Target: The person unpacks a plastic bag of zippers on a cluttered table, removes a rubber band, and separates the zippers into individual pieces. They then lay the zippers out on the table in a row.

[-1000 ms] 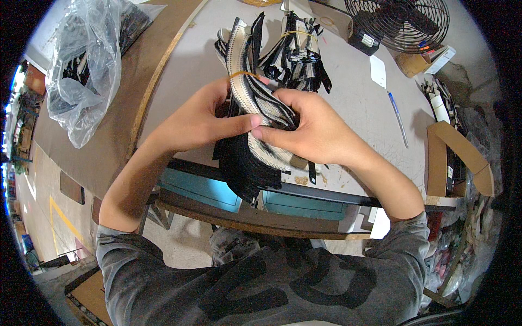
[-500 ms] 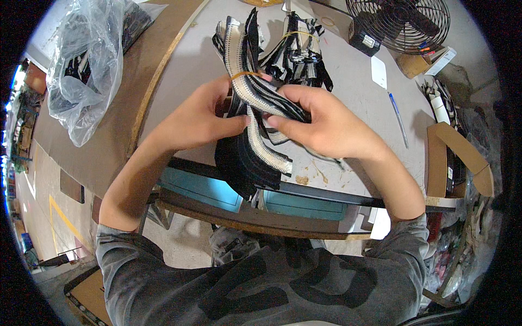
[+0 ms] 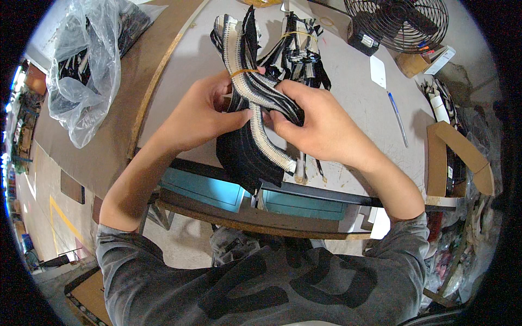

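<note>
Gripping a bundle of black-and-cream strips with both hands above the tabletop's near edge.
The left hand closes around the bundle, its thumb across the front, while the right hand pinches some strips between thumb and fingers, off to the right. A tan band crosses the bundle above the thumbs, and black lower ends reach over the near edge. Beyond, toward the far edge, lies a second tied bundle; a blue pen lies nearer the right edge.
</note>
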`<act>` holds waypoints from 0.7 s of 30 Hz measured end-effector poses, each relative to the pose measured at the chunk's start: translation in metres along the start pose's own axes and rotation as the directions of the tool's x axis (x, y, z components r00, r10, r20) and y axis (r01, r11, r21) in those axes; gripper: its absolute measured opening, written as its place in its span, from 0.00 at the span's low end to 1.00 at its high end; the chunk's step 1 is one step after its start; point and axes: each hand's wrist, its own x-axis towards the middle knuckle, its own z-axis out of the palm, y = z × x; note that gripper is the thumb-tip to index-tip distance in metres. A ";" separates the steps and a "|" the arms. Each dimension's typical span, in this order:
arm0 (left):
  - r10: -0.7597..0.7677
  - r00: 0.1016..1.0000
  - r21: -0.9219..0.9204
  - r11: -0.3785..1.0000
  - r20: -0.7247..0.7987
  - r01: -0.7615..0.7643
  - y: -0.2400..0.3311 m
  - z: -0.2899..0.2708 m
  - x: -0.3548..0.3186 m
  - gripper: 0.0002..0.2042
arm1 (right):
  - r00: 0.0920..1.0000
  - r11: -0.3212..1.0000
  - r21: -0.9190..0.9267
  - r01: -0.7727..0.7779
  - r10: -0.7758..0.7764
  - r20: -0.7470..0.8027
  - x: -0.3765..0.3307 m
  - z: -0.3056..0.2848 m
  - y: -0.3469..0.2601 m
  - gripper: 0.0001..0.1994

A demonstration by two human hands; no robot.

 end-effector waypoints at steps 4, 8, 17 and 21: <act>-0.035 0.999 -0.009 0.999 0.013 0.035 -0.002 -0.003 0.000 0.30 | 1.000 0.999 0.042 -0.006 0.007 -0.009 0.000 0.002 -0.006 0.14; -0.001 1.000 0.002 1.000 0.011 0.001 -0.007 -0.003 0.000 0.31 | 0.989 0.986 0.083 -0.143 0.146 -0.032 0.000 0.010 0.002 0.12; -0.008 0.999 -0.011 1.000 0.037 0.009 -0.001 -0.002 0.001 0.29 | 0.980 0.959 0.208 -0.194 0.199 -0.003 0.002 0.001 -0.001 0.09; -0.073 0.994 -0.026 0.997 0.081 0.075 0.006 -0.008 -0.001 0.27 | 0.990 0.980 0.147 -0.137 0.140 -0.012 0.002 -0.006 0.002 0.09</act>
